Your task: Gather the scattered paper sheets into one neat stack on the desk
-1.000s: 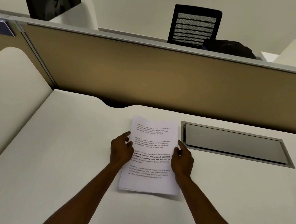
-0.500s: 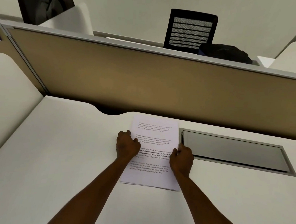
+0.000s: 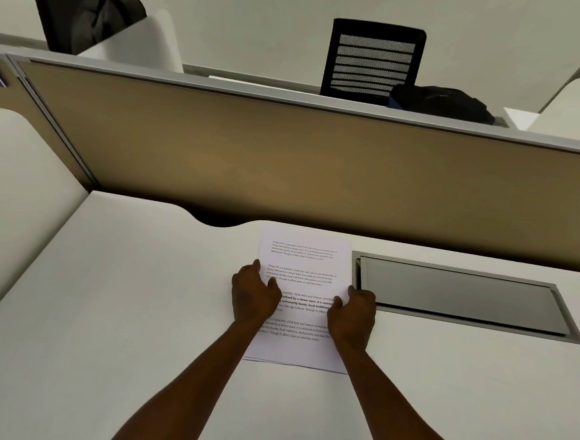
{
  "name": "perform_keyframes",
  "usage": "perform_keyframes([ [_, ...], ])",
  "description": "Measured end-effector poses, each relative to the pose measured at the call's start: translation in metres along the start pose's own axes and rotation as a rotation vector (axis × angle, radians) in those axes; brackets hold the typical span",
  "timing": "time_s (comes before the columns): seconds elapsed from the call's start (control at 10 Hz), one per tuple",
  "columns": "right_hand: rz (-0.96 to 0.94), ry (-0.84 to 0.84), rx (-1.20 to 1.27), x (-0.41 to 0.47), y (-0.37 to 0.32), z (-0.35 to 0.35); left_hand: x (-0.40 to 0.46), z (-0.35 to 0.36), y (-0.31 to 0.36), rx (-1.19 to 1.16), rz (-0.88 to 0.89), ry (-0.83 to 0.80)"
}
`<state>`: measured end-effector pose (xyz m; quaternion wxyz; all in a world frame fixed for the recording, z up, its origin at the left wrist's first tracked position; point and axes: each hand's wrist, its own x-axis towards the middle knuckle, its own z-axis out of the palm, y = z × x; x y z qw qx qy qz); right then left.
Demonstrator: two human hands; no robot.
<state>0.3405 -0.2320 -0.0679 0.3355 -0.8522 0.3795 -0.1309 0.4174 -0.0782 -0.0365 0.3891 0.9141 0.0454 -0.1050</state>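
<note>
A stack of white printed paper sheets lies flat on the white desk, its far edge near the partition. My left hand rests on the stack's left edge with curled fingers. My right hand presses against the right edge, fingers curled inward. Both hands hold the stack by its sides. A lower sheet's edge peeks out slightly at the near end. The middle lines of text are partly covered by my hands.
A grey metal cable hatch is set into the desk right of the stack. A tan partition runs along the back. Beyond it stand a black mesh chair and dark bags.
The stack was slid away from me toward the partition. My hands closed from loose, spread fingers into curled grips on both side edges.
</note>
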Motion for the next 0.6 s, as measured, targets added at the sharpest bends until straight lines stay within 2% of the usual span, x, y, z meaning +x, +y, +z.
perform_keyframes([
  [0.4,0.01,-0.007,-0.022,-0.004,0.002,0.0,-0.007,0.004,-0.01,-0.008,0.04,-0.037],
  [0.5,-0.046,-0.015,-0.039,-0.011,-0.002,-0.01,-0.015,-0.003,-0.014,0.007,0.096,-0.043],
  [0.6,-0.188,-0.025,-0.07,-0.014,0.003,-0.017,-0.016,-0.009,-0.02,0.041,0.197,-0.018],
])
